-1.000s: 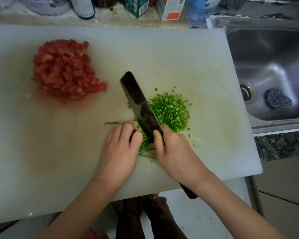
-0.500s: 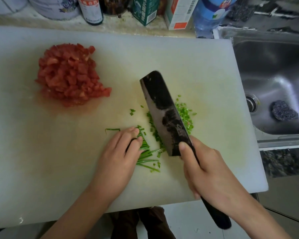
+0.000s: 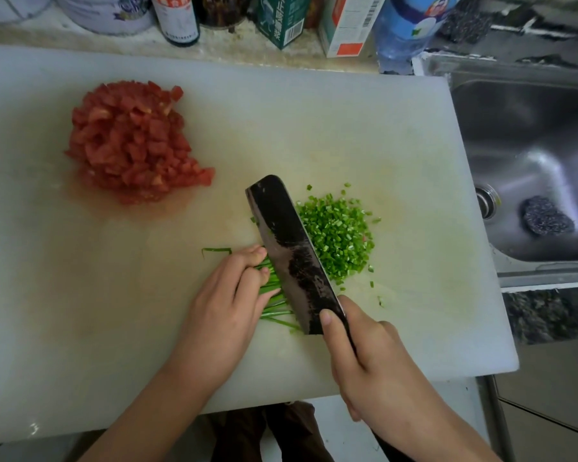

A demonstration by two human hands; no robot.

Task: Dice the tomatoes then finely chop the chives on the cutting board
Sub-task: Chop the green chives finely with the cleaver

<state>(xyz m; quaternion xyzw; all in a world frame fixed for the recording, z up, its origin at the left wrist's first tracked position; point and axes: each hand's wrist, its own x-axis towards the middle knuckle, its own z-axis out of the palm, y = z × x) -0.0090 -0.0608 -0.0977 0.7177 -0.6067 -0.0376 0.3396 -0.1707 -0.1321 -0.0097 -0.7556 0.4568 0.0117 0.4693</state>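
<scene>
A heap of diced red tomato [image 3: 131, 141] lies at the left back of the white cutting board [image 3: 347, 128]. A mound of finely chopped chives [image 3: 339, 238] sits right of a dark cleaver [image 3: 291, 251]. My right hand [image 3: 371, 361] grips the cleaver's handle, with the thumb on the blade's heel. The blade's edge is down on a bundle of uncut chive stalks [image 3: 274, 295]. My left hand [image 3: 227, 305] holds that bundle down with curled fingers, fingertips close beside the blade. One loose stalk [image 3: 216, 250] lies left of the hand.
A steel sink [image 3: 531, 168] with a dark scrubber [image 3: 546, 216] adjoins the board on the right. Bottles, cartons and a tin [image 3: 281, 18] line the back edge of the counter. Tomato juice stains the board near the heap.
The cleaver was lifted and tilted half a second ago; now it is back down on the stalks beside my left fingers. The chopped pile is uncovered again.
</scene>
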